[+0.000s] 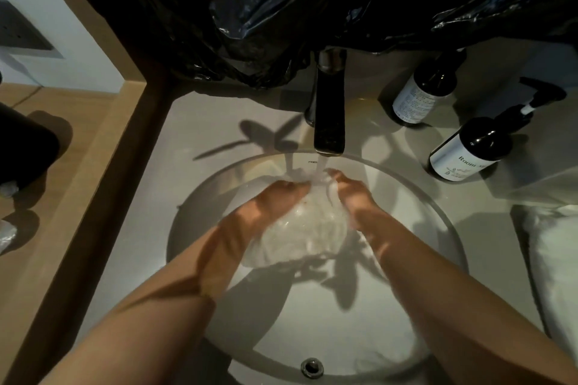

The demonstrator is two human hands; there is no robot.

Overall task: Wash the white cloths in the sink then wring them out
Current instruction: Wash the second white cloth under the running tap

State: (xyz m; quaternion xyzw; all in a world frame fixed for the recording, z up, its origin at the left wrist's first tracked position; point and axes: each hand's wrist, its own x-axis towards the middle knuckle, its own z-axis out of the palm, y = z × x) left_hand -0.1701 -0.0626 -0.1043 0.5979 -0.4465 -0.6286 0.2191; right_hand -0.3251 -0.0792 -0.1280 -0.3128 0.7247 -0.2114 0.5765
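Observation:
A bunched wet white cloth (300, 228) hangs over the round white sink (200, 206), under water running from the dark faucet (329, 116). My left hand (266, 206) grips the cloth's left side and my right hand (353, 197) grips its right side, both near the top of the bundle where the stream lands. The fingertips are partly hidden in the folds. Another white cloth (384, 350) lies low in the basin at the right.
Two dark bottles (422, 94) (472, 147) stand on the counter right of the faucet. White cloth (556, 259) is piled at the right edge. Black plastic sheeting (281, 9) hangs behind the faucet. A wooden ledge (93, 181) borders the counter's left.

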